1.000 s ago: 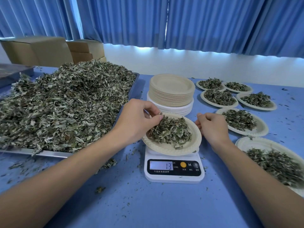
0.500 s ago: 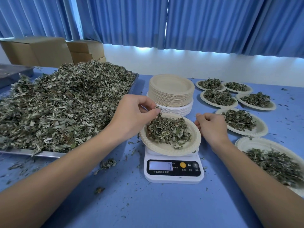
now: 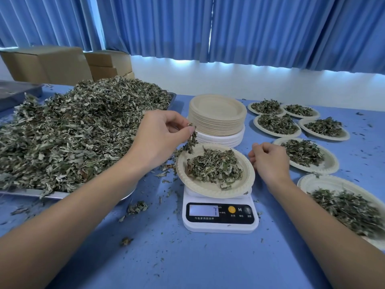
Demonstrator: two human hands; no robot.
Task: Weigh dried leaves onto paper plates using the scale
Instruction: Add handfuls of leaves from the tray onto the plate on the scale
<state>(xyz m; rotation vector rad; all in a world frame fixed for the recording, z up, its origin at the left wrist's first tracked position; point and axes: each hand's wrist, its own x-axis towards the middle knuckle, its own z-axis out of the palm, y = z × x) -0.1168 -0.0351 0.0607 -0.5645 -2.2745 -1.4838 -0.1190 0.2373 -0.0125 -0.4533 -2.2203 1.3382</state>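
Head view: the left hand [image 3: 160, 134] pinches a sprig of dried leaves [image 3: 191, 142] in a closed fingertip grip above the left rim of a leaf-filled paper plate [image 3: 210, 189] on the digital scale [image 3: 220, 217]; the right hand [image 3: 269, 161], fingers curled and holding nothing, rests just beside the plate's right edge on the blue bench [image 3: 187, 263].
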